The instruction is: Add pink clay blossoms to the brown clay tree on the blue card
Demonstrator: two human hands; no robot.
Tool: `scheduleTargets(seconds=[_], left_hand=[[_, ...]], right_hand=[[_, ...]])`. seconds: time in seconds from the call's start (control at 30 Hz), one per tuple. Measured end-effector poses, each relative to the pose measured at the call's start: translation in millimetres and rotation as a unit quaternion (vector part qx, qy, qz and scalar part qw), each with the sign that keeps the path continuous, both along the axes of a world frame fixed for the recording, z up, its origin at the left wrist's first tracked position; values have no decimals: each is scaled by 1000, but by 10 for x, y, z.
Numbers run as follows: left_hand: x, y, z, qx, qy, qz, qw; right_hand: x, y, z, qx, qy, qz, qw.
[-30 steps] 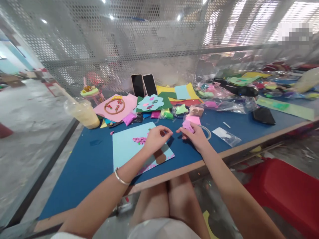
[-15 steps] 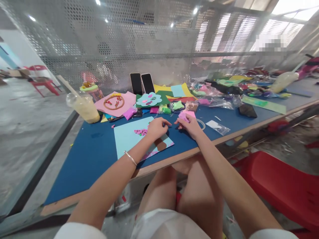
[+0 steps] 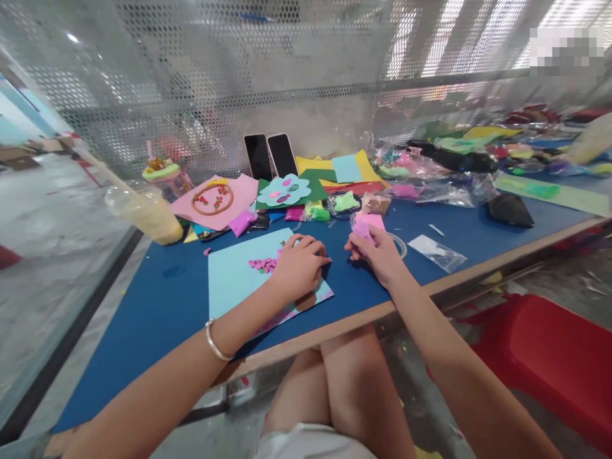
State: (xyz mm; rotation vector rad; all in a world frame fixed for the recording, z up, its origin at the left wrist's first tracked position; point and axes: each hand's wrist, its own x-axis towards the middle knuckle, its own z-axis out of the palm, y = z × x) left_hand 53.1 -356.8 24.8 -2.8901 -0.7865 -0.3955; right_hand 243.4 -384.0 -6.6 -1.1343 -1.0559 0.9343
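Head view: right of the frame's centre, the right hand (image 3: 381, 256) grips pink clay (image 3: 361, 231), which I'd judge light, soft and easily dented, best pinched gently at its edge. Near the middle, the left hand (image 3: 299, 268) curls over the blue card (image 3: 230, 279); I can't tell whether it holds anything.

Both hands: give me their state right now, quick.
Left hand: fingers bent over the blue sheet; whether it holds anything cannot be told.
Right hand: closed, holding the pink lump.
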Motion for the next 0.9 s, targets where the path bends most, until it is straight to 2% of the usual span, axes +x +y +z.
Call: scheduleTargets(seconds=[0.17,0.33,0.6,0.9], left_hand=[[-37,5,60,41,41,-44,997],[-16,54,110,42,65,-77,994],[24,105,176,1,64,-80,995],[-33,107,164,-24,50,-78,995]], right_hand=[[-34,-73,78,-11,1,14,1000],[-53,-100,116,-25,-10,36,999],[-61,-123,155,-46,-63,45,996],[-77,-117,177,-57,-96,35,993]])
